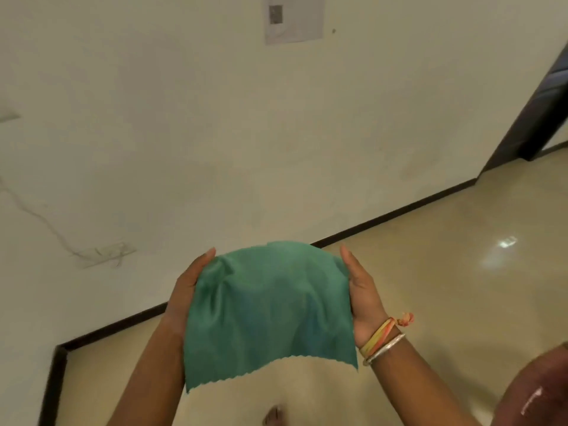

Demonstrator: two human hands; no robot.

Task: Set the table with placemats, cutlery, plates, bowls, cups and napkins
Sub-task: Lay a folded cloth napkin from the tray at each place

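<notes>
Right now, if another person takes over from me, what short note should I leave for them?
Left hand: holds the left edge of the green napkin.
Right hand: holds its right edge.
Napkin: spread out in the air above the floor, lower edge hanging free.
Done: cannot tell; no table, plates or cutlery in view.
Left: carry the napkin to the table and lay it down.

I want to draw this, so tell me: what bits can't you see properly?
Head view only:
1. The fingers of the left hand and right hand: hidden behind the green cloth they hold.
2. The paper sheet: cut by the top edge, print too blurred to read.
3. The shiny brown thing: blurred, cut off at the bottom right corner.
</notes>
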